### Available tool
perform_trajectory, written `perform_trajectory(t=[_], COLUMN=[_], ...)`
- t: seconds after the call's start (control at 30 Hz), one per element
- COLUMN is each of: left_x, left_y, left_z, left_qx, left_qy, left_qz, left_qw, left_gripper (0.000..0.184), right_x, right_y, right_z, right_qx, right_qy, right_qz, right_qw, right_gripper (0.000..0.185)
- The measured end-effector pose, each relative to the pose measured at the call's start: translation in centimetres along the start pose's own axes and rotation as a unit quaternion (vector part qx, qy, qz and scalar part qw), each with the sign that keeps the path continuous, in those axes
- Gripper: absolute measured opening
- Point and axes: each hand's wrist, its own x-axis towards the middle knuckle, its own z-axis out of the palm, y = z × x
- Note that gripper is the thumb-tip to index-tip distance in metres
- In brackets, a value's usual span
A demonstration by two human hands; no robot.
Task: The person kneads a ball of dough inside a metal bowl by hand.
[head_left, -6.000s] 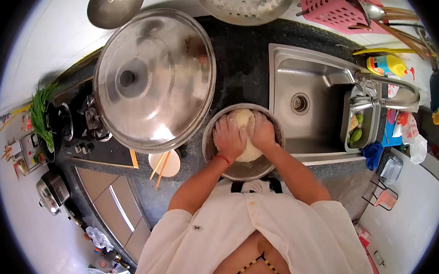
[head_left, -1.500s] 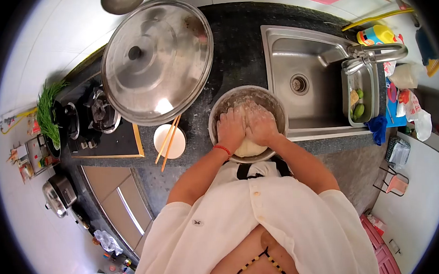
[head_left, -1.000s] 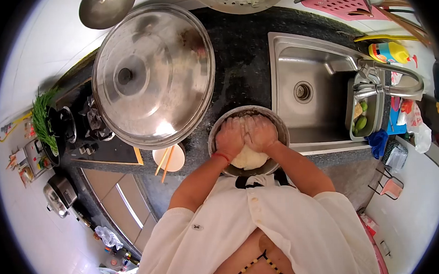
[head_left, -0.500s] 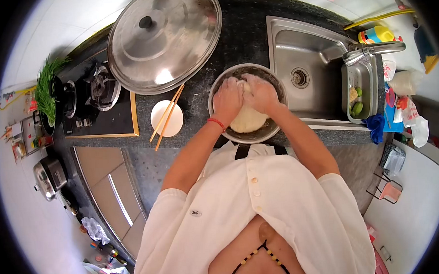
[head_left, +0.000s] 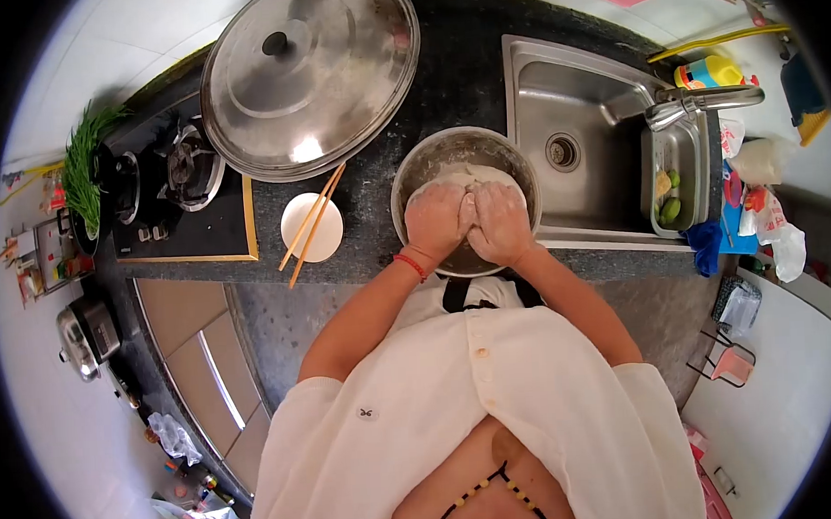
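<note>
A steel bowl (head_left: 406, 179) stands on the dark counter, left of the sink, with pale dough (head_left: 472, 173) inside. Both hands are in the bowl, side by side and touching at the thumbs. My left hand (head_left: 437, 220) is curled down on the dough, with a red cord round its wrist. My right hand (head_left: 500, 220) is closed on the dough in the same way. Dough shows beyond the knuckles, and some fingertips are hidden. To the left of the steel bowl stands a white bowl (head_left: 303, 225) with wooden chopsticks (head_left: 319, 221) across it.
A large steel lid (head_left: 315, 78) lies behind the white bowl. A stove (head_left: 191, 218) is at the left, with green vegetables (head_left: 84, 181) beyond it. The sink (head_left: 581, 113) is at the right, holding a steel tray (head_left: 698, 178) of produce under the faucet (head_left: 705, 100).
My hands have curled and drawn back toward my body. The dough, which lay on the near side of the hands, now shows mostly beyond the knuckles. The view has shifted slightly.
</note>
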Motion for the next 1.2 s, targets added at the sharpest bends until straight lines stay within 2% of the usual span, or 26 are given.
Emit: perform_trajectory(t=[0.13, 0.23, 0.33, 0.4, 0.53, 0.63, 0.73, 0.83, 0.93, 0.97, 1.07, 1.17, 1.2], left_x=[-0.8, -0.6, -0.8, -0.4, 1.6, 2.8, 3.1, 3.1, 3.1, 2.8, 2.4, 2.6, 2.8], left_y=[-0.1, -0.8, -1.7, -2.3, -3.4, -4.4, -4.6, -4.3, -3.5, -3.3, -3.6, -2.7, -2.3], left_z=[0.9, 1.4, 2.8, 3.2, 3.5, 4.5, 4.9, 4.9, 4.4, 4.3, 4.8, 3.4, 2.5], left_qx=[-0.007, -0.002, 0.023, 0.01, 0.02, 0.032, 0.06, 0.038, 0.029, 0.024, 0.094, 0.094, 0.113], left_qy=[-0.053, -0.111, -0.141, -0.152, -0.221, -0.154, -0.139, -0.08, -0.021, -0.002, 0.083, -0.032, -0.074], left_qz=[-0.057, -0.125, -0.117, -0.12, -0.17, -0.157, -0.169, -0.165, -0.158, -0.155, -0.068, -0.133, -0.11], left_qw=[0.997, 0.986, 0.983, 0.981, 0.96, 0.975, 0.974, 0.982, 0.987, 0.988, 0.99, 0.986, 0.985], left_gripper=[0.028, 0.032, 0.037, 0.039, 0.041, 0.041, 0.036, 0.028, 0.024, 0.022, 0.022, 0.022, 0.021], right_x=[-0.6, -0.5, -0.2, 0.3, 2.3, 3.5, 4.1, 3.7, 4.1, 3.7, 3.4, 3.8, 3.5], right_y=[-0.4, 0.2, 1.0, 1.8, 2.1, 2.8, 2.7, 2.6, 2.6, 2.7, 3.5, 3.3, 3.1], right_z=[-0.1, 2.2, 3.0, 3.6, 3.8, 4.3, 4.3, 5.2, 4.6, 4.8, 5.6, 4.6, 4.2], right_qx=[0.041, 0.022, 0.002, -0.008, -0.037, -0.07, -0.075, -0.123, -0.197, -0.169, -0.187, -0.147, -0.134], right_qy=[0.012, 0.02, -0.025, -0.025, -0.077, -0.088, -0.104, 0.032, 0.125, 0.096, 0.087, 0.003, 0.0], right_qz=[0.023, 0.088, 0.149, 0.151, 0.211, 0.228, 0.248, 0.19, 0.118, 0.134, 0.108, 0.128, 0.114], right_qw=[0.999, 0.996, 0.988, 0.988, 0.974, 0.967, 0.96, 0.974, 0.965, 0.972, 0.972, 0.981, 0.984], right_gripper=[0.033, 0.022, 0.018, 0.019, 0.02, 0.021, 0.021, 0.025, 0.031, 0.033, 0.027, 0.021, 0.019])
